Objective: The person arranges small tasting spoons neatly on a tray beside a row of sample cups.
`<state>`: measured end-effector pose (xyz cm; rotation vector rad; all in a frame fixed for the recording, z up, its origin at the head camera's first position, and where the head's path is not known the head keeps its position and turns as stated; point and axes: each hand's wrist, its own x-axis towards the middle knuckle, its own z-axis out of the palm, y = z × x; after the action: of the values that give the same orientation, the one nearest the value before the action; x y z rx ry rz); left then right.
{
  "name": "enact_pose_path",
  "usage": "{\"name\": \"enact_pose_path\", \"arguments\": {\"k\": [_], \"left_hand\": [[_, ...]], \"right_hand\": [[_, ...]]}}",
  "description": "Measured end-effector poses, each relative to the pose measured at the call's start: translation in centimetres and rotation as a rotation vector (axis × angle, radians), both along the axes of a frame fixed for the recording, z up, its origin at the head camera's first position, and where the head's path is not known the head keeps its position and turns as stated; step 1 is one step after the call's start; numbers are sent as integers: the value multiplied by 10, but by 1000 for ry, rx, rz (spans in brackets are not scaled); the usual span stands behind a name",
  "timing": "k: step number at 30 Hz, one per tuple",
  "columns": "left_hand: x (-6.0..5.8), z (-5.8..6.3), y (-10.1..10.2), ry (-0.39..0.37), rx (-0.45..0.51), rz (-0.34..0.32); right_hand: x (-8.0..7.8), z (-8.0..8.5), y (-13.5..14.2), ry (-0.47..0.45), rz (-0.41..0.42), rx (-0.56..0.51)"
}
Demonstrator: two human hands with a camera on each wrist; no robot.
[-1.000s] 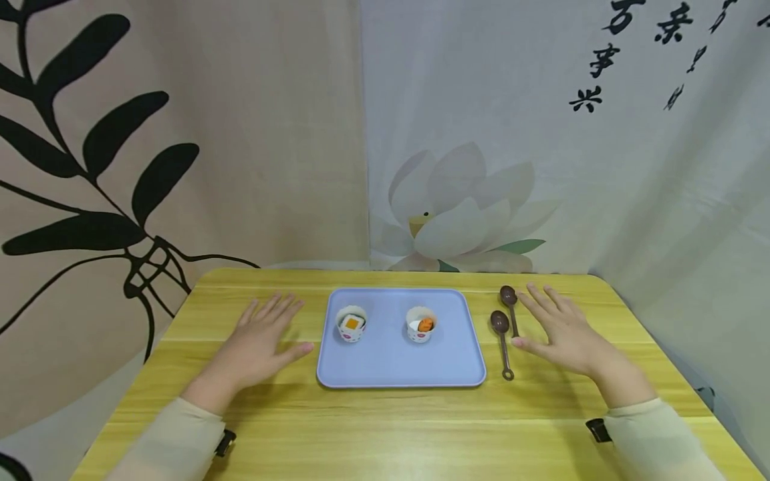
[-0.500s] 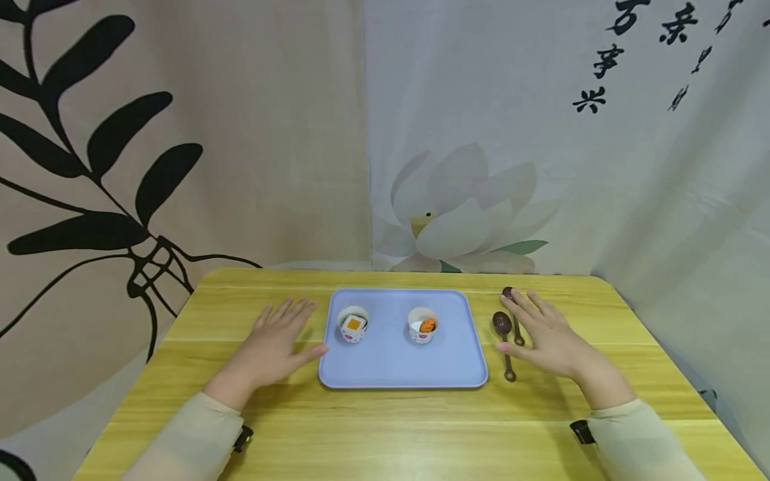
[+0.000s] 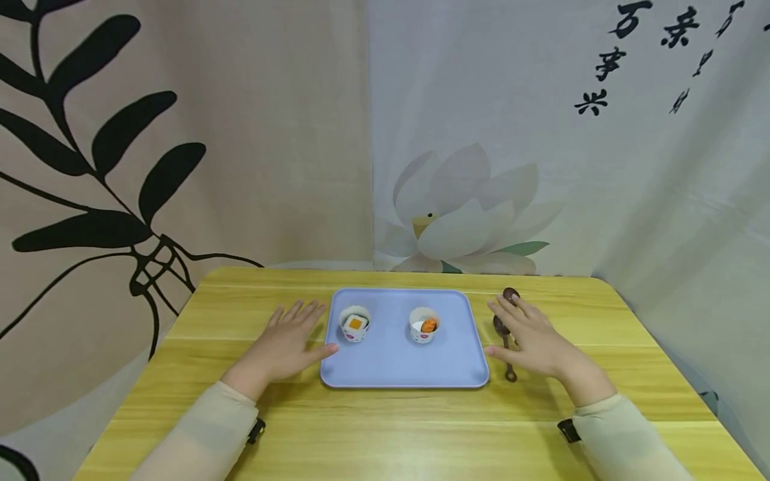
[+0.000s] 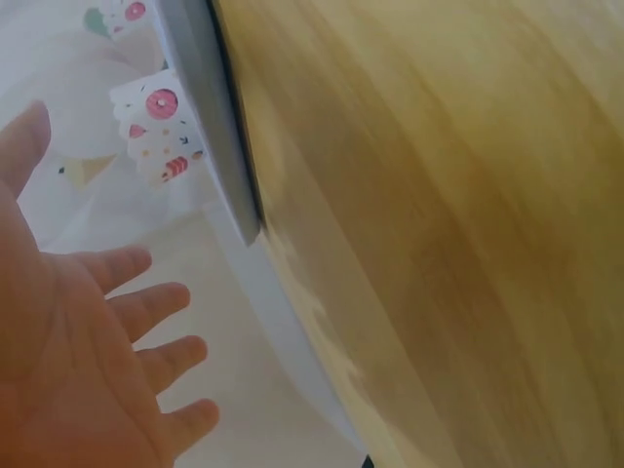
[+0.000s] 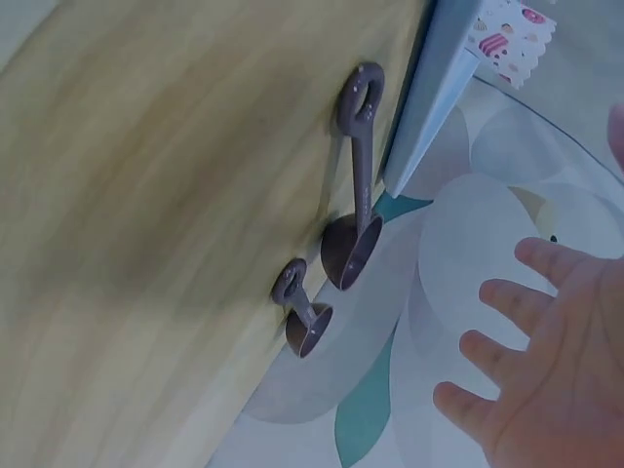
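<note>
A pale blue tray [image 3: 397,371] lies on the table, bearing two small paper cups with a printed pattern. The left cup [image 3: 355,334] contains a white piece with a yellow-orange square; the right cup [image 3: 421,336] contains an orange piece. My left hand [image 3: 283,347], fingers spread, hovers by the tray's left edge, its thumb tip over that edge. On the other side my right hand [image 3: 538,344] hovers with spread fingers above two brown measuring spoons, partly hiding them in the head view. The right wrist view shows the nearer spoon [image 5: 363,185] and the farther spoon [image 5: 305,317] lying apart from the hand.
The wooden table [image 3: 385,434] extends around the tray on all sides. Behind it hangs a curtain [image 3: 289,133] with a dark leaf print, beside a paler one with a lotus and dark characters. A black curved object [image 3: 21,461] shows at the lower left.
Both hands have moved inward toward the tray, the left to the right and the right to the left. My right hand has come over the spoons. Tray, cups and spoons stay put.
</note>
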<state>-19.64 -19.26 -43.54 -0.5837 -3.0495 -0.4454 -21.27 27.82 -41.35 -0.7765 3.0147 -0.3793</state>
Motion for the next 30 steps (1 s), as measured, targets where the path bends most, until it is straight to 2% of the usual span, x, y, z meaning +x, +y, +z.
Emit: {"name": "enact_pose_path", "arguments": {"k": [7,19,30], "left_hand": [[1,-2,3,-38,-2,4],[6,-4,5,-49,-36,-7],[6,-4,5,-65,-80,-39]], "right_hand": [[0,-4,-7,-5,34,14],[-1,-16,-13,11,77,92],[1,-20,-19,6,97,113]]}}
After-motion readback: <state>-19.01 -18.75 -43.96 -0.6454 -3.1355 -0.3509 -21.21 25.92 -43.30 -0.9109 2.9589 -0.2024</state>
